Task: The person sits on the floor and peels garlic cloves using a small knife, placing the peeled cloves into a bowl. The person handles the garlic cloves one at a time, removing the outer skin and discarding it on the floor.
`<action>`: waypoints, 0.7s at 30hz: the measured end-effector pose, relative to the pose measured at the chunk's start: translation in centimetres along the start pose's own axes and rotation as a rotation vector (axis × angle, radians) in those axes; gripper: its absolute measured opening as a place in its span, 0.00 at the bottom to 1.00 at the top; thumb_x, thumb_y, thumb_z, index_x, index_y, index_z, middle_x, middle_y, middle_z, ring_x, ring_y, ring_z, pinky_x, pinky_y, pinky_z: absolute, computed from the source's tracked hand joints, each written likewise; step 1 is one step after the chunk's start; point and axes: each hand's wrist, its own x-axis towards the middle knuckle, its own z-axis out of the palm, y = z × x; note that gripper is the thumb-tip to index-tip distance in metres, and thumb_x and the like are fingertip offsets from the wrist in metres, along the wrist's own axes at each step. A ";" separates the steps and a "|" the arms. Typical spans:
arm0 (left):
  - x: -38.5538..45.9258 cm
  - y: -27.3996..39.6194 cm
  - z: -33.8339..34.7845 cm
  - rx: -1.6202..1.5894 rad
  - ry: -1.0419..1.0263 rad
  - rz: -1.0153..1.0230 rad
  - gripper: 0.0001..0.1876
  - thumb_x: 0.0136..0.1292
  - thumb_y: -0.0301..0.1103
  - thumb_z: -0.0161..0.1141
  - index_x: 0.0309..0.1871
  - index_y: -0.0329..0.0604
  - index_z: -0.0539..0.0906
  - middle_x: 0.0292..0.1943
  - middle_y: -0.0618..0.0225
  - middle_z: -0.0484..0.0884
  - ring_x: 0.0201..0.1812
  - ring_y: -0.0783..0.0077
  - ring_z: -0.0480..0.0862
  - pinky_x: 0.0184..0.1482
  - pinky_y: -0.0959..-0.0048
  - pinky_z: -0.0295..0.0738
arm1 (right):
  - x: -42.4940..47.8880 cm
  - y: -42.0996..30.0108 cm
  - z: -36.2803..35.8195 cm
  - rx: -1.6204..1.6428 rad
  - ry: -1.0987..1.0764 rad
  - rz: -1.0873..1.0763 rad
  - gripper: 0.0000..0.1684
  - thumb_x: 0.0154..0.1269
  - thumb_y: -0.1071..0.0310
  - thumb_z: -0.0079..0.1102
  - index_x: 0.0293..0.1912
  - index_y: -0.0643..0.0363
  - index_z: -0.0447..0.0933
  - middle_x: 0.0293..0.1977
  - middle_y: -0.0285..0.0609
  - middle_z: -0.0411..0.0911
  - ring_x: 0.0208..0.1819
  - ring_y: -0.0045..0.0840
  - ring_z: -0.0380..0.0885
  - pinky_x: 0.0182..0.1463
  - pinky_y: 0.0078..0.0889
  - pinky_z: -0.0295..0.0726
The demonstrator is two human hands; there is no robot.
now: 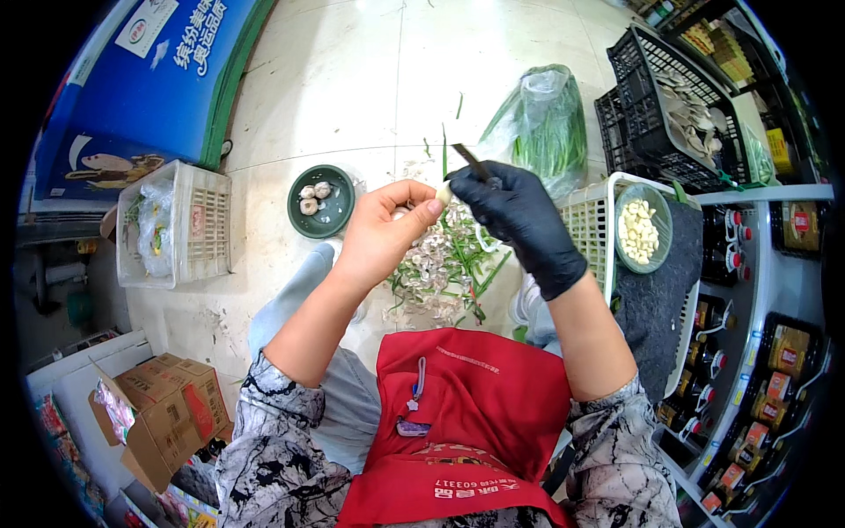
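My bare left hand (386,224) pinches a pale garlic clove (444,195) between thumb and fingertips. My right hand (521,221), in a black glove, grips a small knife (470,160) whose dark blade points up and left. The gloved fingertips meet the clove or come very close to it. Below both hands, garlic skins (422,274) and green leaf scraps (478,264) lie heaped on the floor. Left of my left hand, a dark green bowl (295,208) holds several whole garlic bulbs (310,200). To the right, peeled cloves (638,231) fill a second bowl (665,241).
The peeled-clove bowl rests on dark cloth (650,323) over a white plastic crate (586,214). Ahead stands a bag of green stalks (551,132). Black crates (660,125) and bottle shelves (759,369) line the right; a crate (208,224) and cardboard box (168,409) stand left.
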 end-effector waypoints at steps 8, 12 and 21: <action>0.4 -0.6 0.8 -0.470 -0.156 -0.298 0.17 0.61 0.35 0.50 0.47 0.30 0.73 0.37 0.61 0.79 0.29 0.77 0.76 0.28 0.82 0.70 | 1.0 2.6 -14.4 -0.542 0.559 -0.279 0.12 0.48 0.67 0.63 0.27 0.68 0.77 0.20 0.43 0.76 0.20 0.18 0.70 0.26 0.25 0.69; 0.6 -1.0 1.8 -0.676 -0.286 -0.375 0.19 0.60 0.32 0.46 0.50 0.26 0.70 0.46 0.52 0.76 0.40 0.68 0.80 0.37 0.78 0.76 | -2.4 5.4 -25.8 -1.113 0.818 0.003 0.26 0.48 0.50 0.59 0.30 0.69 0.77 0.29 0.61 0.75 0.33 0.49 0.75 0.37 0.41 0.72; 0.5 -0.2 0.1 -0.769 -0.192 -0.404 0.23 0.52 0.22 0.52 0.54 0.28 0.67 0.46 0.54 0.75 0.40 0.69 0.79 0.37 0.76 0.78 | 0.4 2.8 -8.3 -0.527 0.114 -0.007 0.12 0.59 0.66 0.50 0.36 0.66 0.75 0.22 0.35 0.72 0.24 0.16 0.67 0.28 0.20 0.67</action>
